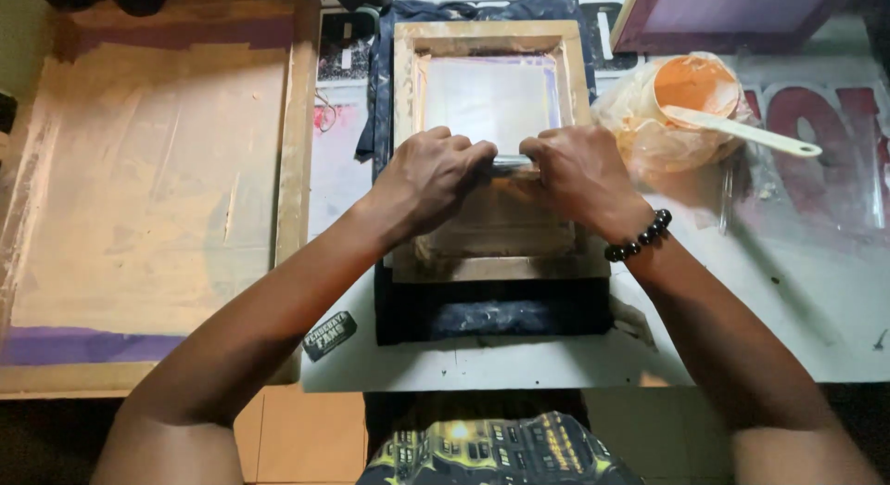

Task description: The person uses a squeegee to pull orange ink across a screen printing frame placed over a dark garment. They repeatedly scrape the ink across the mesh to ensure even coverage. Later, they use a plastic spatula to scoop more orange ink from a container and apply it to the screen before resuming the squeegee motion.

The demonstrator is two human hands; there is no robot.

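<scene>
A squeegee is gripped by both the left hand and right hand inside the small wooden screen frame, at desk centre. Uneven pressure could shift the frame, smearing ink on the dark cloth at 6 o'clock.

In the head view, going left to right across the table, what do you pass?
Large wooden screen frame → left hand → squeegee gripped by both hands over the small wooden screen frame → right hand → beaded bracelet → orange ink tub → white spatula.
</scene>
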